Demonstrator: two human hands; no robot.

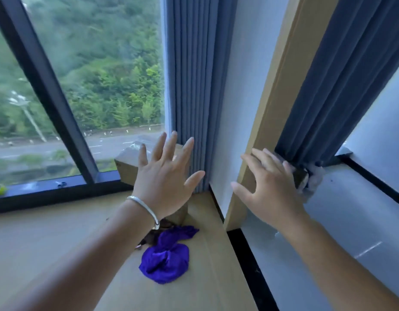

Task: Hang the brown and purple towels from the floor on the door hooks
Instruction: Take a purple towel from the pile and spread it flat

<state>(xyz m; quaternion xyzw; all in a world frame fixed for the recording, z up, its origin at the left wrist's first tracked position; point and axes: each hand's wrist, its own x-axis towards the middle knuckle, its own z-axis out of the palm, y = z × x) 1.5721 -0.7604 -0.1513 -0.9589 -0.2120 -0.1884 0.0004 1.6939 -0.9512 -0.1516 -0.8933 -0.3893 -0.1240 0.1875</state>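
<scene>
The purple towel (pixel 166 258) lies crumpled on the wooden floor (pixel 48 239), below both hands and touched by neither. The brown towel (pixel 152 235) lies just behind the purple towel, touching it and largely hidden under the left wrist. The left hand (pixel 163 182) hovers above the purple towel, fingers spread wide and holding nothing, a silver bracelet (pixel 144 206) on its wrist. The right hand (pixel 269 189) is up and to the right of the purple towel, fingers also spread and empty, in front of a tan wooden frame (pixel 274 104). Blue curtains (pixel 191 75) hang behind the purple towel, beside a window (pixel 99 70). No writing can be read.
</scene>
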